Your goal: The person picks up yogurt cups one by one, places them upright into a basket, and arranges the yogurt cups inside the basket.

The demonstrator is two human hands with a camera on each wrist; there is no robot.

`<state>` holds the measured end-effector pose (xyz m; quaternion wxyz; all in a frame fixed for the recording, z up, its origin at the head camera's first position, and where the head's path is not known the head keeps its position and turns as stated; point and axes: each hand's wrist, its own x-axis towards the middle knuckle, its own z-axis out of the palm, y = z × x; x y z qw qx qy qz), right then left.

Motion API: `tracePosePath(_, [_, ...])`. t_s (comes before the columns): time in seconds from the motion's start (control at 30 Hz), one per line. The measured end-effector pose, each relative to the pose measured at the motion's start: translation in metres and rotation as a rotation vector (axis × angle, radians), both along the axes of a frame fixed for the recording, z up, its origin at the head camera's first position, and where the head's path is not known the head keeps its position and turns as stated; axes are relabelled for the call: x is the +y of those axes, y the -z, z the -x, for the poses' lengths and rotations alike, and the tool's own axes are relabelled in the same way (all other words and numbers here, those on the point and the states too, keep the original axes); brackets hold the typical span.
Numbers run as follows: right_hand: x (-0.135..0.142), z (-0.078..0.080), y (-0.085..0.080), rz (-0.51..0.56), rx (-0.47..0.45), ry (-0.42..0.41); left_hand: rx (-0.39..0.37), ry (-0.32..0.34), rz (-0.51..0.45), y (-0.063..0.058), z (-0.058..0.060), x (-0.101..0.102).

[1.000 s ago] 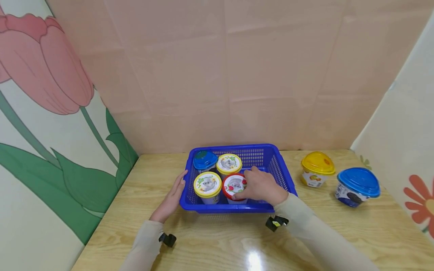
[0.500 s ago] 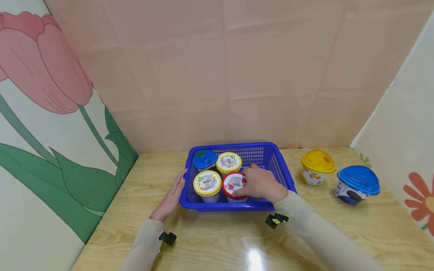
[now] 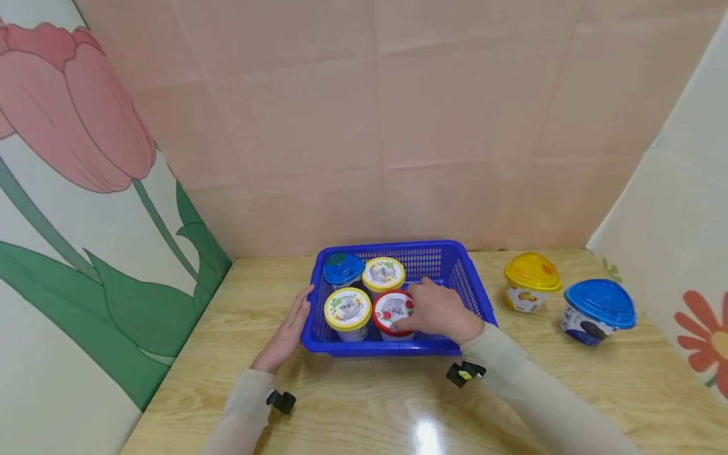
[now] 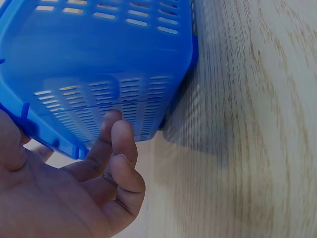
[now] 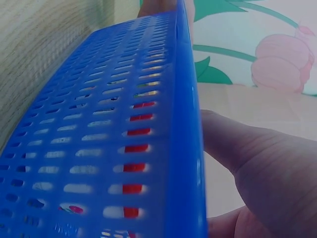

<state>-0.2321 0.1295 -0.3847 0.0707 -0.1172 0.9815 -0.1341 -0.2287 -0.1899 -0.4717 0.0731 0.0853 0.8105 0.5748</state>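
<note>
In the head view a blue plastic basket (image 3: 398, 349) stands on the table with several lidded yogurt-style cups inside. My right hand (image 3: 438, 309) reaches over its near right side and grips a cup with a red-rimmed strawberry lid (image 3: 391, 308), thumb on the lid's near edge, the other fingers mostly hidden. Left of it is a yellow-rimmed cup (image 3: 348, 308), and behind stand another yellow-rimmed cup (image 3: 383, 273) and a blue-lidded tub (image 3: 344, 268). My left hand (image 3: 289, 328) rests against the basket's left rim; the left wrist view shows its loosely bent fingers (image 4: 124, 144) beside the outer wall.
To the right of the basket, a tub with a domed yellow lid (image 3: 533, 275) and a larger tub with a blue lid (image 3: 601, 302) stand on the wooden table (image 3: 352, 404). A pink-beige wall (image 3: 375, 126) rises behind, with flower-patterned walls at both sides.
The head view has shifted slightly. Both hands, the basket and the cups keep the same places.
</note>
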Motion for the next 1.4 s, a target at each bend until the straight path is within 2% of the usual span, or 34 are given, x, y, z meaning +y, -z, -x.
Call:
tracePosePath(0.4, [0.03,-0.002,-0.003,0.009,0.076,0.034,0.001,-0.001,0.004,0.0,0.0,0.0])
tracePosePath(0.7, [0.064,-0.005,-0.005,0.103,0.163,0.056,-0.007,0.008,-0.01,0.002,0.001,-0.002])
tracePosePath(0.9, [0.09,-0.006,-0.007,0.144,0.175,0.166,-0.013,0.009,-0.009,0.001,0.001,-0.002])
tracePosePath(1.1, [0.117,-0.003,-0.003,0.211,0.194,0.294,-0.009,-0.001,-0.009,0.001,0.0,0.0])
tracePosePath(1.27, [0.138,-0.003,0.0,0.2,0.184,0.395,-0.008,0.004,-0.006,0.0,0.0,0.0])
tracePosePath(1.4, [0.149,-0.004,0.002,0.166,0.194,0.438,-0.011,0.006,-0.006,-0.001,0.0,-0.001])
